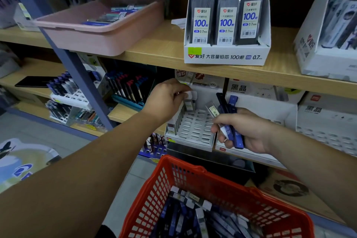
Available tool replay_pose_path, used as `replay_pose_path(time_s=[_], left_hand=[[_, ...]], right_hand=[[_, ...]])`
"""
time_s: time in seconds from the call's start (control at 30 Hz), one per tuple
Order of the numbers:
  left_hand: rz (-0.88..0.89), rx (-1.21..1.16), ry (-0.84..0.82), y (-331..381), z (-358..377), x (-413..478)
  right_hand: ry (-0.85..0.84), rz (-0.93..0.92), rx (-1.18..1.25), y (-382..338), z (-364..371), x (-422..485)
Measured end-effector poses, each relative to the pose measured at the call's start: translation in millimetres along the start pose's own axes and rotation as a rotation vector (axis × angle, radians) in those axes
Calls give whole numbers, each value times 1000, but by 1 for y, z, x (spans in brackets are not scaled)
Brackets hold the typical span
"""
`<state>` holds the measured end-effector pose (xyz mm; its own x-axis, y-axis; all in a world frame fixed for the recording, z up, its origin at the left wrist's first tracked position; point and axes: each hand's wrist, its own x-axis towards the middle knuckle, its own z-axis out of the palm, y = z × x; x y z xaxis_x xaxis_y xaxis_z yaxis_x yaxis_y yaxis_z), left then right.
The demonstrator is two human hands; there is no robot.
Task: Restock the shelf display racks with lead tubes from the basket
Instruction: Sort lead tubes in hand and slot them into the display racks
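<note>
Head view, and a stationery aisle is seen: wooden shelves (158, 50) are carried on a blue steel upright (77, 75), with grey floor showing below at the left. On the upper shelf a pink tray (92, 35) is set, a few pens lying in it, and a white display box (226, 57) of 0.7 mm lead packs is stood to its right. On the shelf beneath, a white slotted rack (195, 127) is placed; a row of tubes is lined along its left edge, and open slots are seen across the middle.

Down in front, a red basket (170, 177) is seen, with loose lead tubes (193, 218) heaped inside.

A white-capped tube (190, 96) is pinched between the thumb and fingertips of the left hand (166, 100), right over the back of the rack's left row. A bundle of blue tubes (234, 133), one clear tube among them, is gripped in the curled fingers of the right hand (249, 131), held upright just before the rack's right edge
</note>
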<state>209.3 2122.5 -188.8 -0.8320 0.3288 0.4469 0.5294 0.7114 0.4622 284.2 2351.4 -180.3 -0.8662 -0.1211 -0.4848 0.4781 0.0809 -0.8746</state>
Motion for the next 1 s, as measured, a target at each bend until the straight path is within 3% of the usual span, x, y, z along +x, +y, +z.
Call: replay_pose_path(time_s=[0.3, 0.6, 0.8, 1.0], left_hand=[[19, 32, -108, 8, 0, 2], [81, 131, -150, 2, 0, 3], [61, 290, -136, 10, 9, 0], [34, 219, -52, 10, 10, -3]], right_hand=[[15, 0, 88, 0, -5, 1], [141, -70, 114, -5, -14, -1], [216, -160, 103, -6, -14, -4], [293, -205, 100, -9, -10, 0]])
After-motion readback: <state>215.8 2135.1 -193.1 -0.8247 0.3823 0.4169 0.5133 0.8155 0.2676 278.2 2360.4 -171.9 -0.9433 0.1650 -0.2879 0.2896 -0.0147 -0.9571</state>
